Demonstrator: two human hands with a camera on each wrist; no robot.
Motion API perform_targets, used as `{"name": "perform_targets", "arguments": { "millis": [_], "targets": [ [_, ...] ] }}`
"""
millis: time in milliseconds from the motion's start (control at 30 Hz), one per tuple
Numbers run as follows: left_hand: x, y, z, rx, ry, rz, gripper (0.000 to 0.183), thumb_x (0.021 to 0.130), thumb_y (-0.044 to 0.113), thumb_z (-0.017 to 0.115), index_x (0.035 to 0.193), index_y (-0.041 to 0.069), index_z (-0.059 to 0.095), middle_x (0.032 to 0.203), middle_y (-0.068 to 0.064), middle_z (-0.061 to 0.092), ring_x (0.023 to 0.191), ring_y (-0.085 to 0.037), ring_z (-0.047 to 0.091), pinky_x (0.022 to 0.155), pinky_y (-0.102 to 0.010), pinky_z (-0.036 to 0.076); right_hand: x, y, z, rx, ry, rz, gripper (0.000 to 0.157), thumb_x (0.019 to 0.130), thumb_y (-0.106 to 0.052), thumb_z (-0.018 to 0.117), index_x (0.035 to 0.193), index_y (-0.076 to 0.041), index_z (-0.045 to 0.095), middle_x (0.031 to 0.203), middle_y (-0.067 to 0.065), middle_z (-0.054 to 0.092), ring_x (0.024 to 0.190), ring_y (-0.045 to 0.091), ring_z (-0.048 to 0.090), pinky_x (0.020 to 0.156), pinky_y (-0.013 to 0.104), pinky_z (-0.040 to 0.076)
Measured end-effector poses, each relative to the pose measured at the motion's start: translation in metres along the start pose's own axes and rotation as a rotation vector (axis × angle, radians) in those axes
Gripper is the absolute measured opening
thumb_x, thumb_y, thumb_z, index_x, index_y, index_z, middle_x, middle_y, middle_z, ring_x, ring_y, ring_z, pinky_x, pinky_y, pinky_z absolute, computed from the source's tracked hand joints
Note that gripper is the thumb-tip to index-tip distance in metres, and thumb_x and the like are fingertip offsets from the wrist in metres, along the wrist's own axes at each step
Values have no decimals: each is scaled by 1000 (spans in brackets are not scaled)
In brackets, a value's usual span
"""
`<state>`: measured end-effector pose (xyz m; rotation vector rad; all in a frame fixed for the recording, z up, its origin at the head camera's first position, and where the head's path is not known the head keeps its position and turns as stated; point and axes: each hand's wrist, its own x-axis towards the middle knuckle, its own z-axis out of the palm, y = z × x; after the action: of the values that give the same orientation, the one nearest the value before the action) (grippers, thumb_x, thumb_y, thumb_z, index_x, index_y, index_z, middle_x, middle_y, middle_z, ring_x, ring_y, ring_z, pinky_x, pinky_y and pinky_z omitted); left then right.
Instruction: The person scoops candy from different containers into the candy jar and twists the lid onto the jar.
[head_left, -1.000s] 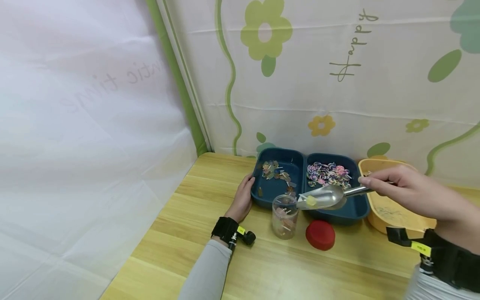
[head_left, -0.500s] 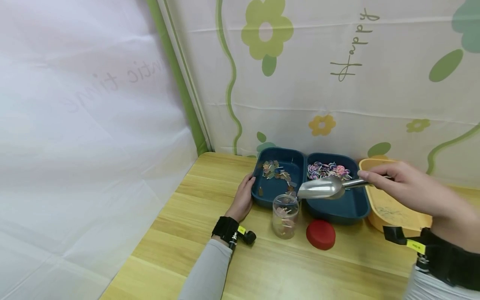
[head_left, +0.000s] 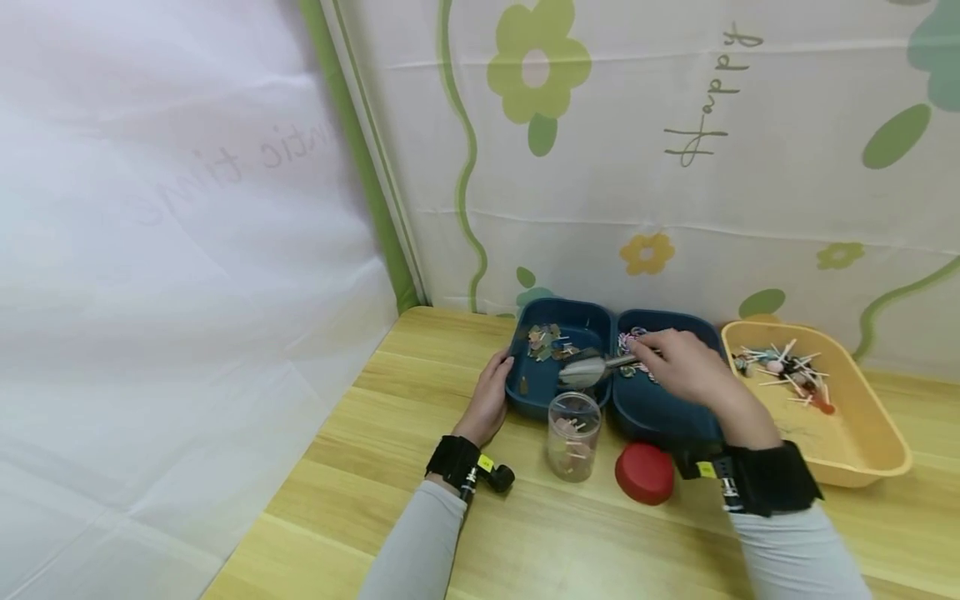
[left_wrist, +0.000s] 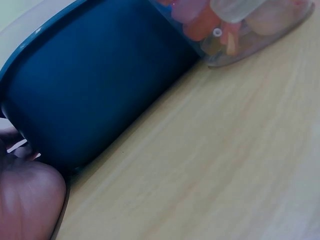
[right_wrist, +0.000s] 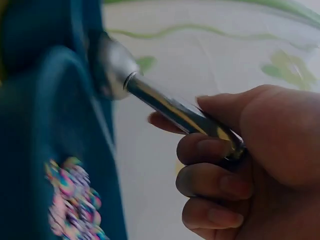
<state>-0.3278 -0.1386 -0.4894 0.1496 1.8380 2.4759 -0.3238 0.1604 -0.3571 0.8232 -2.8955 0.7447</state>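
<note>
A metal scoop (head_left: 583,372) is gripped by its handle in my right hand (head_left: 686,367). Its bowl hangs over the left blue bin (head_left: 527,397), where small stick candies (head_left: 549,342) lie scattered. In the right wrist view the fingers curl round the handle (right_wrist: 172,107). My left hand (head_left: 487,404) rests against that bin's left outer wall, touching its rim. Just in front of the bin stands a clear open jar (head_left: 573,437), holding some small stick candies. In the left wrist view the bin's wall (left_wrist: 100,85) and the jar's base (left_wrist: 250,40) show.
A second blue bin (head_left: 652,421) holds swirl-patterned candies (right_wrist: 75,200), partly hidden by my right hand. Right of it a yellow bin (head_left: 862,450) contains several lollipops (head_left: 787,371). A red lid (head_left: 645,473) lies beside the jar. A printed curtain (head_left: 600,183) rises behind the table.
My right hand has moved left with the scoop, from beside the jar's mouth to over the left bin. A yellow candy seen earlier in the scoop is gone. The left hand stays put.
</note>
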Motion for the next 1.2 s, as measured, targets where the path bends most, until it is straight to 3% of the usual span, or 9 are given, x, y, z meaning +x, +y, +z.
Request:
{"name": "perform_targets", "arguments": {
  "millis": [67, 167, 300, 600, 733, 833, 1000, 1100, 1200],
  "targets": [
    [0, 0, 1, -2, -4, 3, 49, 114, 27, 35, 159, 7, 33, 164, -14, 31, 152, -27, 28, 123, -44, 26, 4, -5, 11, -13, 7, -8, 31, 110, -22, 49, 110, -3, 73, 83, 8, 65, 76, 26, 61, 72, 46, 51],
    [1, 1, 2, -6, -10, 10, 49, 114, 27, 34, 159, 6, 33, 163, -15, 32, 151, -28, 29, 123, -44, 27, 7, -12, 21, -6, 23, -38, 30, 109, -16, 50, 122, 2, 70, 104, 15, 72, 97, 33, 67, 89, 57, 52],
    [3, 4, 3, -16, -25, 16, 49, 114, 25, 33, 159, 5, 32, 162, -17, 33, 150, -29, 32, 122, -46, 28, 10, -15, 29, 44, -10, -68, 29, 109, -14, 49, 121, 3, 69, 108, 16, 71, 98, 30, 67, 89, 56, 53],
    [1, 3, 2, -5, -7, -8, 50, 114, 26, 34, 160, 6, 31, 164, -16, 29, 152, -28, 27, 123, -44, 26, 15, -17, 39, 224, -182, -128, 26, 109, -10, 48, 116, 1, 70, 94, 5, 65, 82, 18, 54, 75, 38, 47],
    [0, 3, 1, -8, -5, -6, 49, 114, 26, 33, 159, 6, 31, 164, -16, 29, 152, -28, 28, 123, -44, 26, 15, -16, 40, 240, -238, -94, 27, 109, -13, 48, 96, -3, 70, 76, 1, 52, 71, 17, 48, 66, 34, 40],
    [0, 1, 0, -13, -3, -6, 49, 114, 27, 33, 159, 6, 31, 164, -17, 30, 152, -29, 28, 123, -44, 27, 15, -14, 41, 232, -272, -75, 31, 109, -17, 49, 88, -4, 68, 72, -1, 47, 67, 16, 46, 64, 34, 38],
    [-1, 0, -1, -16, -3, -3, 49, 114, 27, 33, 159, 7, 32, 164, -16, 30, 151, -28, 29, 123, -44, 27, 17, -7, 43, 251, -290, -73, 34, 110, -18, 46, 103, 1, 73, 90, 8, 65, 81, 19, 56, 74, 37, 47],
    [0, 1, -1, -6, 1, -4, 48, 114, 27, 33, 159, 8, 33, 163, -15, 31, 151, -26, 29, 123, -44, 26, 18, -2, 41, 312, -307, -53, 36, 111, -17, 43, 109, 4, 72, 102, 12, 68, 89, 21, 58, 80, 38, 49],
    [1, 0, -1, 10, 15, -8, 48, 114, 26, 34, 158, 7, 35, 163, -14, 31, 151, -25, 28, 124, -44, 24, 17, 2, 38, 390, -319, -9, 38, 112, -19, 41, 111, 5, 71, 81, 7, 60, 71, 17, 51, 68, 34, 46]
  ]
}}
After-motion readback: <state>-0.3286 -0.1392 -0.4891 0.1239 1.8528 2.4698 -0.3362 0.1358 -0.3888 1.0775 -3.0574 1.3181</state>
